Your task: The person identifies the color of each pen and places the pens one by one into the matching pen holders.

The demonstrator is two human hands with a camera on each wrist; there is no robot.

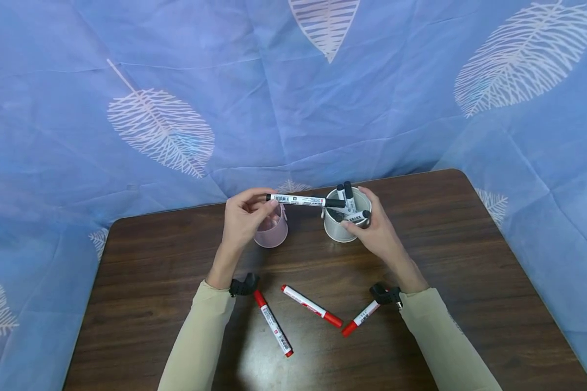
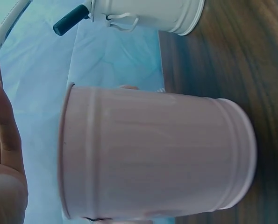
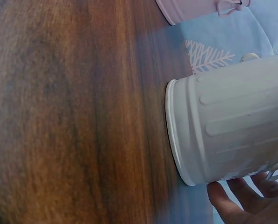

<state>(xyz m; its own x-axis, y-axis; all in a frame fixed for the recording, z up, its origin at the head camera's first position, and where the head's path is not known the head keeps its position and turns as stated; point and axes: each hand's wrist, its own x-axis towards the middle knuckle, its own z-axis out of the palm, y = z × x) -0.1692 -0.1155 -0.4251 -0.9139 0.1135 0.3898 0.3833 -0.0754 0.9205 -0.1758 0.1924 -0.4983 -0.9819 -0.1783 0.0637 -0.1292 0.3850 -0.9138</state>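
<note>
My left hand pinches a black-capped white marker by one end and holds it level. The marker's capped end reaches over the rim of a white metal bucket, where several black-capped markers lean inside. Round the right side of that bucket, my right hand grips it, thumb near the front rim; in the right wrist view its fingers touch the wall. Below the left hand stands a pink metal bucket, partly hidden by it and large in the left wrist view.
Three red-capped markers lie nearer on the brown wooden table: a left one, a middle one and a right one partly under the right wrist's camera. A blue leaf-print cloth hangs behind the table's back edge.
</note>
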